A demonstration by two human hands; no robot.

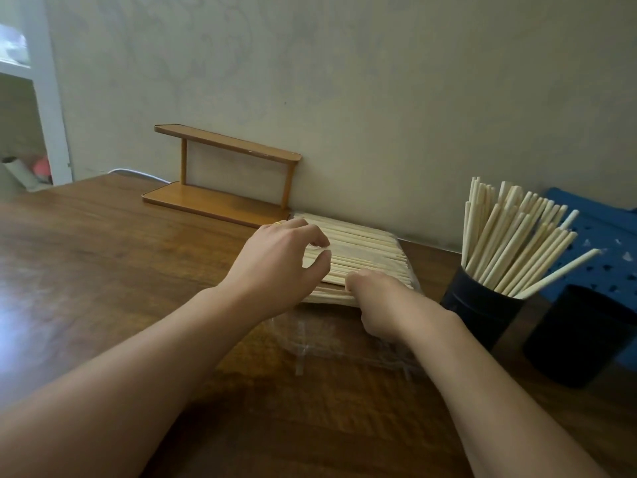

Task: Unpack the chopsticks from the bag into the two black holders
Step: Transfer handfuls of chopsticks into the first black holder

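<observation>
Wooden two-tier rack [227, 174] stands at the back edge of the bench [103, 243], against the wall; one counted. Left hand [275, 267] rests over the near-left part of the flat chopsticks [365, 246], fingers curled with thumb and forefinger closing on the top layer; whether a stick is actually pinched cannot be told. Right hand [382, 301] is curled at the near edge of the same stack, seemingly gripping the bag [344, 336] or the stick ends; which one is hidden by the knuckles. The stack lies in the opened clear bag toward the back edge, right of centre; one bag, sticks too many to count. Judged step: drawing a bundle out. Advice: hold the film down with the right hand, gather a modest handful with the left, keep the sticks parallel and lift them clear before turning upright. Two black holders at the right edge: the filled holder [482, 308] (well stocked, sticks fanned) and the near holder [579, 336], in which no sticks show; it should take the next bundle
</observation>
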